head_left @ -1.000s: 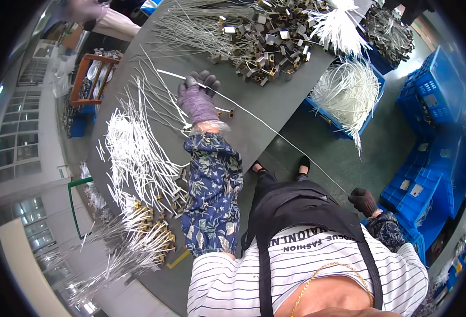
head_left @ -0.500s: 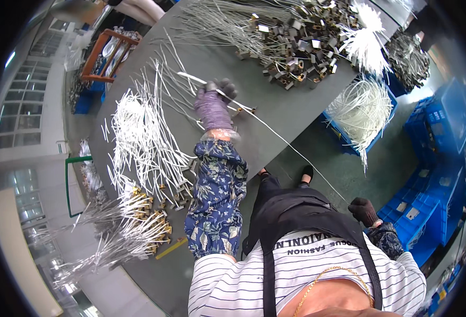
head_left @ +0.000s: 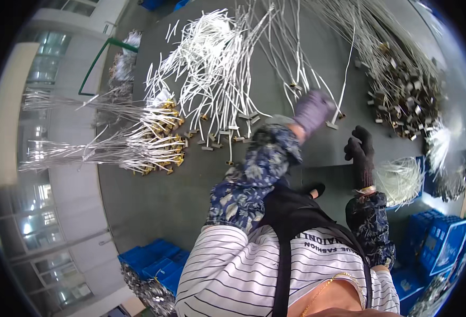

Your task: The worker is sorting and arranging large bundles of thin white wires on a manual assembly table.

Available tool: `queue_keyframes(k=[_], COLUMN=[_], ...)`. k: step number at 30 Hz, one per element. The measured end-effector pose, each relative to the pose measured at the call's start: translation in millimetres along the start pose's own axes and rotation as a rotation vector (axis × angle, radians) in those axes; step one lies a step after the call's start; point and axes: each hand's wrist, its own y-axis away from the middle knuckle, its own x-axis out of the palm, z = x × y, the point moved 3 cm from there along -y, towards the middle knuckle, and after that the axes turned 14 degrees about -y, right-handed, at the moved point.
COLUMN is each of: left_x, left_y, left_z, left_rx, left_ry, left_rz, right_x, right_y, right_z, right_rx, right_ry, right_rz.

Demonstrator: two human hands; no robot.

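Note:
My left hand [head_left: 314, 112], in a purple-grey glove, is over the table among a few white-sleeved wires [head_left: 296, 68]. It is smeared by motion, so its fingers and anything in them cannot be made out. Just right of it lies a white wire with a small metal end piece [head_left: 332, 125]. My right hand [head_left: 360, 150], in a dark glove, is raised by the table's near edge with bent fingers apart and nothing visible in them. To the left spreads a large heap of white-sleeved wires [head_left: 206, 53], their metal ends toward me.
Bundles of wires with brass-coloured ends [head_left: 161, 142] lie at the left. A pile of wires with grey metal blocks [head_left: 407, 100] covers the table's right side. A blue crate holds white strands [head_left: 402, 182]. More blue crates [head_left: 444, 245] stand lower right.
The view has swung left. My right hand has come up from low at the right to the table edge, and the long wire stretched between my hands is no longer seen there.

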Motion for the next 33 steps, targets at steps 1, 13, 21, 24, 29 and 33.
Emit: queue_keyframes(k=[1,13,21,24,29,33], left_x=[-22,-193,-224,-229,-209,-189], left_y=[-7,-27,-86,-98,-103,-88], left_z=[29,303,341,341,353,351], left_rx=[-0.115,-0.242,-0.508,-0.599,-0.452,-0.507], left_ry=[0.140,-1.127,-1.025,-1.066,-1.082,-0.869], left_rz=[-0.063,0.104,-0.022,0.006,-0.047,-0.114], right_x=[-8,-28,-25,-32,-35,-39], right_y=[-8,-32,-32,-34,-33,-32], right_z=[-16,-66,-63,-66,-68,-70], right_rx=[0.067,-0.052,0.016,0.170,0.067,-0.069], right_ry=[0.083,0.317,0.546,0.706,0.742,0.663], right_rz=[-0.025,-0.196,-0.329,-0.418,-0.357,-0.301])
